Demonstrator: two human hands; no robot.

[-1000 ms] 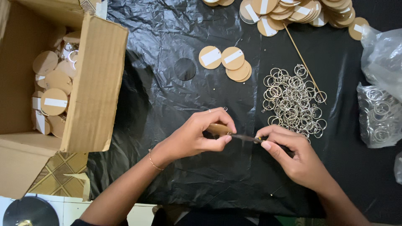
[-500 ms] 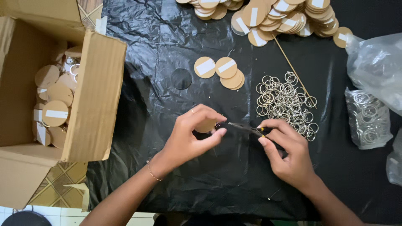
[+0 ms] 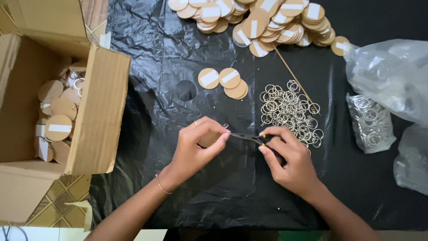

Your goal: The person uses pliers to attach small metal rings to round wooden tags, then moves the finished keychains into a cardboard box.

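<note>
Starting left, a cardboard box (image 3: 96, 111) holds finished discs; your left hand (image 3: 196, 147) pinches a wooden disc (image 3: 208, 139) at centre, your right hand (image 3: 290, 160) grips closed pliers (image 3: 249, 138), metal rings (image 3: 290, 111) just beyond.

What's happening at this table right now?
A person's left hand pinches a small round wooden disc while the right hand holds slim pliers with the tip at the disc's edge. A heap of metal key rings lies just beyond on the black plastic sheet. More discs lie further off, and a cardboard box to the left holds others.
</note>
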